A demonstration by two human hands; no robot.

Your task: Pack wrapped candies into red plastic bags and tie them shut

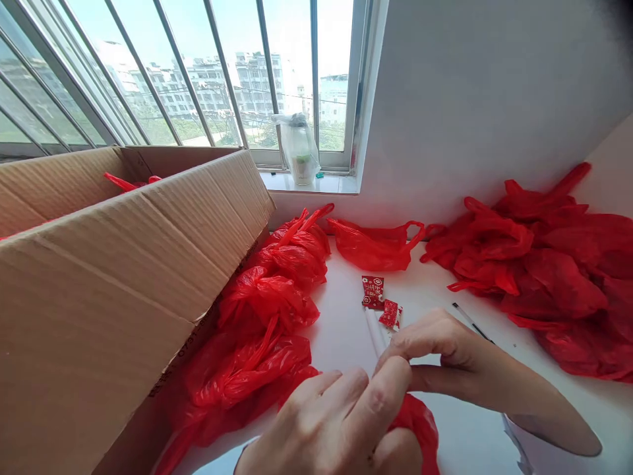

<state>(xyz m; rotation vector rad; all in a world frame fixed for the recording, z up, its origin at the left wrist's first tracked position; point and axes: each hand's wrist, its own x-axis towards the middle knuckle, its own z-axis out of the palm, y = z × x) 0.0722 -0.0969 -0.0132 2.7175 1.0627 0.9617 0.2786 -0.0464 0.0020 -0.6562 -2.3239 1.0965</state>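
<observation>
My left hand (341, 422) is low in the view, its fingers curled closed over a red plastic bag (420, 429) that shows beneath and to its right. From the right comes my right hand (445, 356), thumb and fingers drawn together against the left fingers. What the right fingertips pinch is hidden behind the left hand. Just beyond them lies a white tube-like piece (374, 333), with its near end covered. Two small red printed packets, a darker one (372, 291) and a lighter one (391, 315), rest on the white surface ahead of my hands.
A large cardboard box (148, 257) fills the left side. Beside it runs a row of tied red bags (267, 310). Another red bag (370, 244) lies by the wall, and a heap of red bags (558, 270) at right. A pen (472, 321) and a bagged jar (301, 155) also show.
</observation>
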